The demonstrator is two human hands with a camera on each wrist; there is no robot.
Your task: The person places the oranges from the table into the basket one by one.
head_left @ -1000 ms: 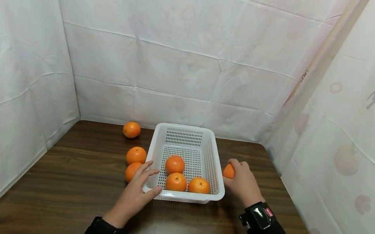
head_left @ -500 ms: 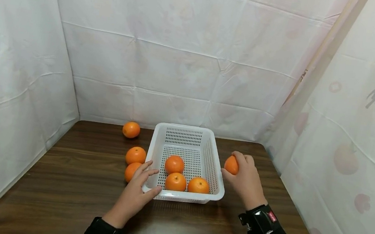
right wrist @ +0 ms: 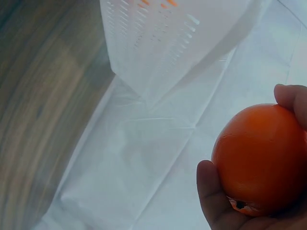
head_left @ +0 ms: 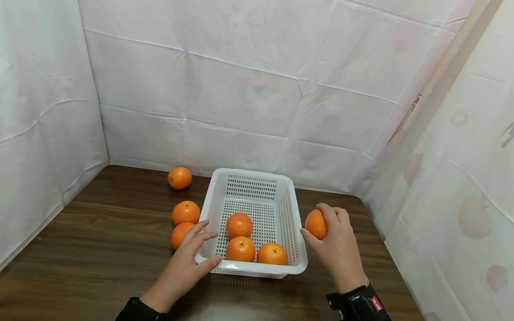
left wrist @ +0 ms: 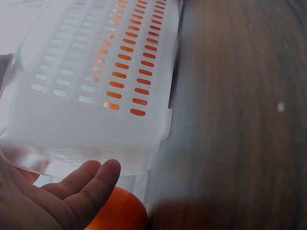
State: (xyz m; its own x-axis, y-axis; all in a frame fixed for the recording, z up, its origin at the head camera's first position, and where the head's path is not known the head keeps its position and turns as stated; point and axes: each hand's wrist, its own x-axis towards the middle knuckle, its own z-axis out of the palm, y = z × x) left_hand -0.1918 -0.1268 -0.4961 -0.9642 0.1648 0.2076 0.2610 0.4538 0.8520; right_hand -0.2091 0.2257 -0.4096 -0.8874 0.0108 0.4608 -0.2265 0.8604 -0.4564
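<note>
My right hand (head_left: 335, 242) grips an orange (head_left: 316, 224) just outside the right rim of a white plastic basket (head_left: 298, 238). The right wrist view shows thumb and fingers around this orange (right wrist: 261, 158), its stem end turned down. At the basket's near left corner, my left hand (head_left: 186, 264) rests on the rim with its fingers spread and fairly straight. Inside the basket lie three oranges: one orange (head_left: 239, 225) toward the middle, another orange (head_left: 241, 249) in front of it, and a third orange (head_left: 273, 254) at the near right.
Left of the basket, an orange (head_left: 186, 213) stands beside another orange (head_left: 180, 236), partly hidden by my left hand. A further orange (head_left: 180, 178) lies near the back edge of the brown wooden table (head_left: 97, 248). White cloth (head_left: 248, 74) hangs behind and along both sides.
My right hand has lifted the orange from beside the basket, first up and slightly right, then a little left toward the rim. The left hand and basket stay in place.
</note>
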